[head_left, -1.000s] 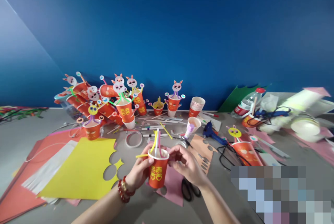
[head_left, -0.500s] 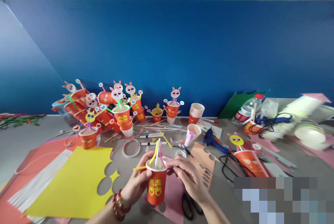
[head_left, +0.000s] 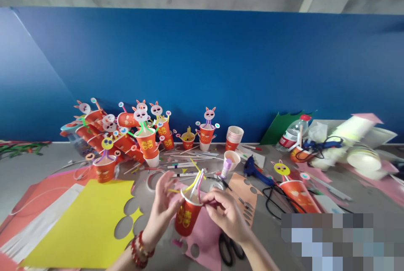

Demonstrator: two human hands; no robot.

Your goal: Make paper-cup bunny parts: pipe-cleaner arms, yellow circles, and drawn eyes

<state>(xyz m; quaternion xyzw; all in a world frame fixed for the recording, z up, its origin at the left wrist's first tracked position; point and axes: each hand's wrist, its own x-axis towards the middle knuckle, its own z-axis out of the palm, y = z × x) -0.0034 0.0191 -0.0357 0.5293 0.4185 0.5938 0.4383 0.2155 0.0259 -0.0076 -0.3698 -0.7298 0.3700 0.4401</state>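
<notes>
A red paper cup (head_left: 183,219) with yellow characters and a white rim tilts in front of me, above pink paper (head_left: 206,229) with round cut-outs. Yellow, white and pink straws (head_left: 200,182) stick up out of it, and a yellow end pokes out on its left side. My right hand (head_left: 225,212) has its fingers pinched at the cup's right rim; the exact spot is partly hidden by the fingertips. On the left, my left hand (head_left: 162,203) has its fingers raised and spread, its thumb against the cup. Black-handled scissors (head_left: 230,249) lie below my right hand.
Several decorated cups (head_left: 147,142) with animal faces crowd the back left. Yellow paper (head_left: 82,220) covers the left side. A blue glue gun (head_left: 257,172) with a black cable, a stack of cups (head_left: 234,137) and a bottle (head_left: 292,134) stand or lie on the right.
The cup has gone from upright to tilted, its top leaning right. My left hand's fingers have lifted away from the cup and spread, while my right hand stays at the rim.
</notes>
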